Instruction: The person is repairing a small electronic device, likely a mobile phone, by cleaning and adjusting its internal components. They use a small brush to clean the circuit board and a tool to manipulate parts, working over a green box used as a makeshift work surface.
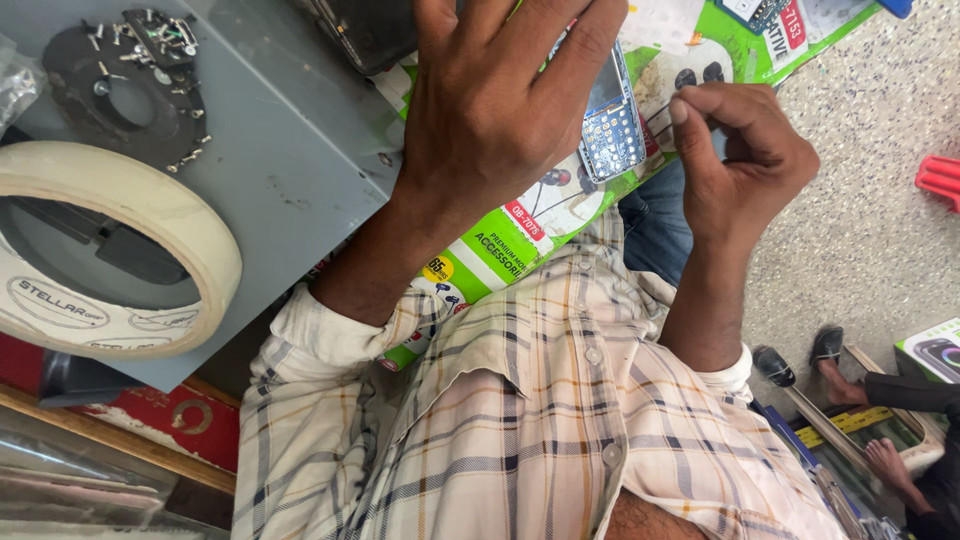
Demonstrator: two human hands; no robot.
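Left hand fingers wrapped on phone board over green package. Right hand fingertips pinched together on something thin beside it. Tape roll on grey box.

Left hand covers most of the small phone circuit board w/ blue keypad grid; fingertips cut off by top edge. Right hand pinches something too thin to identify. Cream roll of masking tape cropped at left edge. Tiny screws on the dark round magnetic pad too small to count. Green printed cardboard packaging partly hidden under forearm.
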